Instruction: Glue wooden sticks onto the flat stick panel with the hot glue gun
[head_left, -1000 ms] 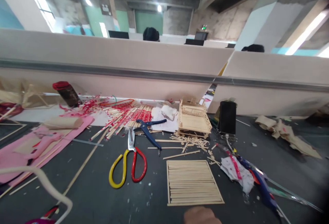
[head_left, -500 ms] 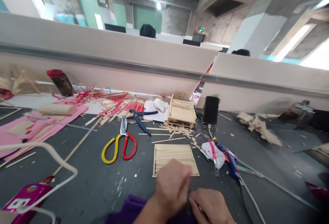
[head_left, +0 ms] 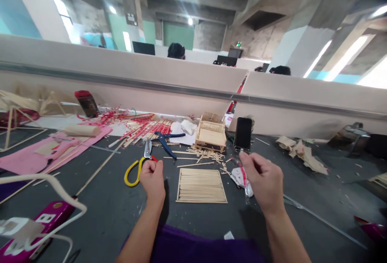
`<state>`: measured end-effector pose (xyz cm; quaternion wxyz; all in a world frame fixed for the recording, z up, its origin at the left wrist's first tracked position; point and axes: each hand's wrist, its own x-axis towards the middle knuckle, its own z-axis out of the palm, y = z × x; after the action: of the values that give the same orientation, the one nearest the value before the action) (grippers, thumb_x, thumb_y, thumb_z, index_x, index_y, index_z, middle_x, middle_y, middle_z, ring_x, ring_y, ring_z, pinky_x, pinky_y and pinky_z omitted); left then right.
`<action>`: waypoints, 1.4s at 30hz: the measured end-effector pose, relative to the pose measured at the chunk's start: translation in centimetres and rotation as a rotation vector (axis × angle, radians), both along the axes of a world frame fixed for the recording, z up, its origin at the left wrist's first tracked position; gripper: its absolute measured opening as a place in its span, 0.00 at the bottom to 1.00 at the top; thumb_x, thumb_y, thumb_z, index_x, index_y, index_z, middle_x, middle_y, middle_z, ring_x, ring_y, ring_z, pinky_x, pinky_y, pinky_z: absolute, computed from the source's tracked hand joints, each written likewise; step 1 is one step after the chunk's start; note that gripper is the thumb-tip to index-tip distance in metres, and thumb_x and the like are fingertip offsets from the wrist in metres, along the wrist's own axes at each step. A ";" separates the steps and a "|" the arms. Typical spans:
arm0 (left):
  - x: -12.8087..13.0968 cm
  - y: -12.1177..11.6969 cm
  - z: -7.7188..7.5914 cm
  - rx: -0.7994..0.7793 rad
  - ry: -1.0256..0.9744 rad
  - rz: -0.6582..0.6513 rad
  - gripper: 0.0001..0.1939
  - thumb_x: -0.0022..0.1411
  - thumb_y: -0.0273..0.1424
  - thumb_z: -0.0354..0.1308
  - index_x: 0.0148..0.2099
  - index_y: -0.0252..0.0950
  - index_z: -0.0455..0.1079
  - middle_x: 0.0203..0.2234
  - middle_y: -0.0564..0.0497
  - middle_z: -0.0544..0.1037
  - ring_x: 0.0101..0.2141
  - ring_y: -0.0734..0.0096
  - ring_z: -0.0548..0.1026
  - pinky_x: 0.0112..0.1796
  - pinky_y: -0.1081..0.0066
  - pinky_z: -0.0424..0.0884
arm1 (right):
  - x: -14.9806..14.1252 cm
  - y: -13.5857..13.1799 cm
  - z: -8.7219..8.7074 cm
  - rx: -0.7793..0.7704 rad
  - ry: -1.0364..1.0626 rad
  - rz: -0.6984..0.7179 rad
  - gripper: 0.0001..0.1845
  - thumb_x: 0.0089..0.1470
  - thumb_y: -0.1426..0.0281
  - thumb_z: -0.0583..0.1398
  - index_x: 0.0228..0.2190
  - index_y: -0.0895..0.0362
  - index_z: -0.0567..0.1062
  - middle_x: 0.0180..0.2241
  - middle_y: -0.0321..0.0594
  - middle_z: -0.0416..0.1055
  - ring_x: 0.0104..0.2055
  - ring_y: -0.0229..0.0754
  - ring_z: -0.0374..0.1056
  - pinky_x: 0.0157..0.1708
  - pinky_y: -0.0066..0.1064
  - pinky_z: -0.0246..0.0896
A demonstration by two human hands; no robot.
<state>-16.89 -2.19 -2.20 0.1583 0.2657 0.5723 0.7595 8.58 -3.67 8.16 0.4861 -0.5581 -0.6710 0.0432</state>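
My left hand [head_left: 152, 180] is closed, thumb against the curled fingers, above the red handle of the scissors [head_left: 133, 176]; whatever it may hold is hidden. On the right, my right hand [head_left: 267, 180] is pinched closed, and I cannot make out anything in it. It covers much of the area beside the crumpled white paper [head_left: 238, 176]. Between my hands a rectangular panel of thin wooden sticks [head_left: 201, 185] lies flat on the dark table. Dark blue pliers [head_left: 165, 144] rest just beyond the scissors.
A small wooden stick model [head_left: 211, 134] stands behind scattered stick pieces [head_left: 208, 155]. Red-and-wood sticks [head_left: 145, 128] are heaped near the partition. A phone [head_left: 243, 132] leans upright. At left are a magenta power strip [head_left: 50, 222], a white cable [head_left: 57, 186] and a pink sheet [head_left: 22, 160].
My hands have moved apart from near the table's front edge: the left toward the scissors, the right up and rightward. The stick panel is now uncovered. The view has shifted slightly.
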 end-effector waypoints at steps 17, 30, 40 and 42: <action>0.5 0.2 -0.2 0.104 -0.082 -0.017 0.26 0.52 0.31 0.62 0.20 0.39 0.43 0.14 0.63 0.48 0.17 0.81 0.48 0.20 0.76 0.47 | -7.1 10.6 -5.0 -0.451 -1.033 0.376 0.12 0.52 0.79 0.55 0.33 0.59 0.78 0.38 0.49 0.77 0.42 0.47 0.73 0.37 0.28 0.62; 0.7 0.1 0.2 0.060 -0.116 -0.065 0.26 0.52 0.34 0.62 0.21 0.38 0.43 0.14 0.63 0.48 0.17 0.82 0.49 0.19 0.77 0.48 | -6.7 12.5 -5.5 -0.486 -1.107 0.492 0.11 0.49 0.78 0.57 0.32 0.60 0.79 0.38 0.53 0.77 0.43 0.50 0.72 0.39 0.31 0.62; 2.3 -0.1 1.0 -0.087 -0.208 -0.654 0.19 0.50 0.41 0.64 0.41 0.33 0.73 0.23 0.55 0.71 0.20 0.79 0.64 0.21 0.78 0.60 | -8.1 7.6 -3.8 -0.661 -0.243 0.734 0.11 0.53 0.69 0.53 0.27 0.59 0.74 0.20 0.34 0.70 0.20 0.32 0.63 0.19 0.21 0.56; 2.6 -0.3 1.1 -0.080 -0.184 -0.683 0.15 0.50 0.40 0.65 0.35 0.32 0.75 0.23 0.54 0.72 0.23 0.78 0.65 0.23 0.78 0.62 | -8.7 6.1 -4.3 -0.811 0.117 0.804 0.10 0.50 0.66 0.57 0.24 0.60 0.73 0.18 0.33 0.68 0.16 0.31 0.59 0.14 0.21 0.53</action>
<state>-14.31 -2.54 -1.15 0.4641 0.3656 0.4630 0.6607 -0.16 2.44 3.87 0.2147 -0.3976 -0.7323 0.5094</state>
